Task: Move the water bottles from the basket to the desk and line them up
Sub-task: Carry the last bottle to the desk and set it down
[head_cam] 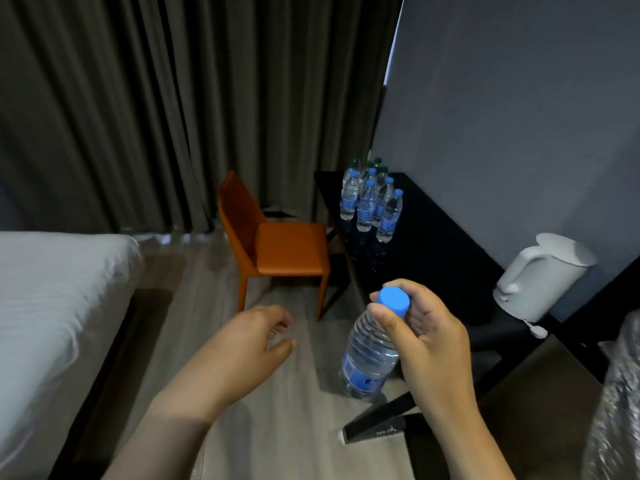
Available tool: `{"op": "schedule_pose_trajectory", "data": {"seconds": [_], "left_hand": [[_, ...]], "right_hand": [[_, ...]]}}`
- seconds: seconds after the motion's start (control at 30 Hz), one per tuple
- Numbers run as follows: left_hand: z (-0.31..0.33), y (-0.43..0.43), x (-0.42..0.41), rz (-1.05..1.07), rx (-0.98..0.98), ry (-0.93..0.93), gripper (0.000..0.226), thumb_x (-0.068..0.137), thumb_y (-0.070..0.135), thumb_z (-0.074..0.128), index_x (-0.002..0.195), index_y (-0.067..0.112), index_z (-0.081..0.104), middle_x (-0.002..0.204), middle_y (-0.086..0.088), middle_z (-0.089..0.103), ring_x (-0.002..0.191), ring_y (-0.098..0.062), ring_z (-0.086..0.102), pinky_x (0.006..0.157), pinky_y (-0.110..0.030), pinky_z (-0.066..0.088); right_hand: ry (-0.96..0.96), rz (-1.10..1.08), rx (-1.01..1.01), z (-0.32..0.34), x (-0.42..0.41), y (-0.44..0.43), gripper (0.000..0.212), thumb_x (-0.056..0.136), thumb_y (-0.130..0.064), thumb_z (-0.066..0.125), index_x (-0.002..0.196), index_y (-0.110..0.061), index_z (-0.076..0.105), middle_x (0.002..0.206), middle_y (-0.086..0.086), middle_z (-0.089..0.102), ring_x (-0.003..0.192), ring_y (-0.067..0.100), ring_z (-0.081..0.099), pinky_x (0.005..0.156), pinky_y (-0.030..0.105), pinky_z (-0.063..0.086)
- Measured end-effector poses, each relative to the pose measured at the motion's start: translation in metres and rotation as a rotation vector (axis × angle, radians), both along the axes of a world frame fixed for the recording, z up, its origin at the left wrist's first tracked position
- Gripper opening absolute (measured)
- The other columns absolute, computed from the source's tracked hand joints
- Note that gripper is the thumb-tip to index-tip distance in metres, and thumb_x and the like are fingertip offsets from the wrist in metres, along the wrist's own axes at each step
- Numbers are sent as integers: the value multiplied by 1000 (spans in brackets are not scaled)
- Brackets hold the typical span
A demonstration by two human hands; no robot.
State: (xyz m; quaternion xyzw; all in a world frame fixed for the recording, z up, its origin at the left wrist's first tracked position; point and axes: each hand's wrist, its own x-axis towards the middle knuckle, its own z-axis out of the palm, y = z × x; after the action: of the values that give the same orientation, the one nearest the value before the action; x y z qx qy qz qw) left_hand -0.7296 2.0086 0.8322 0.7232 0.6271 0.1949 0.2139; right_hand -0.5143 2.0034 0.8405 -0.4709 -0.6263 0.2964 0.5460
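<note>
Room: dim bedroom; white bed (52, 289) seen far left of the desk (433, 258).
Left hand (242, 344): empty, fingers loosely curled, held out left of the desk, apparently unneeded.
Water bottle (370, 355): pinched at its blue cap by the right hand (429, 341) before the desk, apparently for carrying; long axis tilted, cap up, base floorward.
Placed bottles (370, 202): grouped upright on the desk's far end.

Of the person, only two hands and forearms show. The left hand (252, 336) and left forearm (180, 403) lie in the lower left-centre of the frame, the right hand (427, 344) and right forearm (464, 431) in the lower right-centre. Both arms are bare from wrist to the bottom edge. The right thumbnail (380, 316) is trimmed short.
</note>
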Motion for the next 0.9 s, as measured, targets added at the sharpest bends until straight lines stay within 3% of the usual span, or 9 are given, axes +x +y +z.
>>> {"op": "schedule_pose_trajectory", "data": {"seconds": [0.27,0.4,0.67,0.77,0.9], "left_hand": [[-11,94,-31,-69,-91,-41,28,92,34,55,119,27,56,115,11,58,105,0,55,93,-22,47],[-12,148,-39,-54,-94,-39,27,93,32,55,119,27,55,116,11,58,105,-1,54,90,-19,45],[-6,272,-50,-40,-114,30,34,93,34,55,125,25,53,122,8,56,114,-7,53,88,-15,39],[-4,318,-46,-79,-107,19,30,93,31,55,122,23,54,117,3,57,110,-13,56,87,-19,43],[-13,371,-37,-175,-95,17,22,93,25,55,113,17,60,111,3,61,105,-12,59,82,-21,48]], "right_hand": [[5,-34,-72,-10,-28,88,20,74,-39,69,92,-34,64,89,-11,71,82,1,69,64,7,50],[-13,-42,-100,-17,-36,140,21,71,-44,70,90,-36,64,87,-12,70,80,1,68,64,7,49],[6,-34,-156,-30,-44,267,17,77,-30,76,89,-33,66,87,-13,71,80,-2,68,65,6,48],[-32,-69,-169,-29,-41,311,18,75,-34,76,88,-36,64,87,-15,71,81,-2,68,66,11,52],[-83,-118,-207,-33,-35,360,17,76,-33,76,87,-33,63,89,-11,71,85,1,67,77,30,57]]}}
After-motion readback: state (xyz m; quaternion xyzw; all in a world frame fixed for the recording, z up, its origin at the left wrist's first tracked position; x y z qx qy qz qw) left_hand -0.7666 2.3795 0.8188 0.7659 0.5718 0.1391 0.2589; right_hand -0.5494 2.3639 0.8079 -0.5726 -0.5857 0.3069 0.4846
